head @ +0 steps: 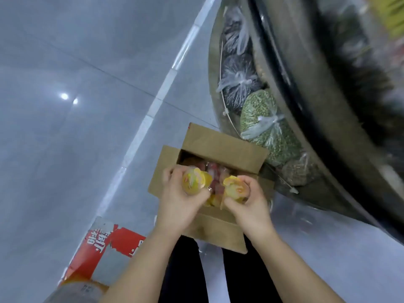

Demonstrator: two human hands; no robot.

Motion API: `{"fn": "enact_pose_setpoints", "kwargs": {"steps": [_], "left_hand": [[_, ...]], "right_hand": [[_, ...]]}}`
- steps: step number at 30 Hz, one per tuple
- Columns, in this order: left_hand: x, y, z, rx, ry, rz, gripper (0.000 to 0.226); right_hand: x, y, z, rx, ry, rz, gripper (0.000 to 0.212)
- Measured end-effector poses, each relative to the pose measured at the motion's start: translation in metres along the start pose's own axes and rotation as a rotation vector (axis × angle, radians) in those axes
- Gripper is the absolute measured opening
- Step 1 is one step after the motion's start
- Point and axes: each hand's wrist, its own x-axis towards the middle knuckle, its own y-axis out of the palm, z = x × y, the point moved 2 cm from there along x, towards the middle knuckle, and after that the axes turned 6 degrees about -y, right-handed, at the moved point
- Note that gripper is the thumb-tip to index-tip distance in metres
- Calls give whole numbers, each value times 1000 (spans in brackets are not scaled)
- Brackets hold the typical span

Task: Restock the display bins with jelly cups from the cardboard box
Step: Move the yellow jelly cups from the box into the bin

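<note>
Lower left of the frame: red-and-white printed carton [102, 248] flat on the pale grey tiled floor [65, 149]. Centre: open brown cardboard box [218, 147] on the floor, flaps spread, red and yellow jelly cups [216, 171] inside. Over its opening, left hand [181, 200], fingers curled round a yellow jelly cup [194, 180]. Just right, right hand [249, 202], fingers likewise wrapped round another yellow jelly cup [236, 189]. Upper right: clear tied bags of green and dark dried goods [264, 125] along a curved display stand [328, 106].

Tied bags of green beans [265, 125] beside a red carton [109, 246].
</note>
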Motion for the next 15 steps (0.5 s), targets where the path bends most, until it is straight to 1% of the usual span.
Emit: {"fn": "enact_pose_setpoints", "kwargs": {"steps": [2, 3, 5, 8, 11, 13, 15], "left_hand": [[-41, -29, -57, -40, 22, 51, 46], [-61, -43, -86, -59, 47, 73, 53], [-97, -66, -140, -92, 132, 93, 63], [-144, -96, -222, -70, 332, 29, 65], [-179, -108, -293, -17, 555, -10, 66], [-200, -106, -334, -31, 634, 9, 72], [-217, -96, -370, -50, 685, 47, 75]], "right_hand": [[-35, -21, 63, 53, -46, -36, 48], [-52, -32, 96, 75, -87, -43, 49], [-84, -57, 152, 91, -170, -53, 56], [-129, -102, 224, 122, -310, -72, 63], [-165, -156, 276, 124, -442, -102, 74], [-184, -197, 299, 130, -508, -145, 80], [-198, -240, 313, 131, -553, -205, 81]]}}
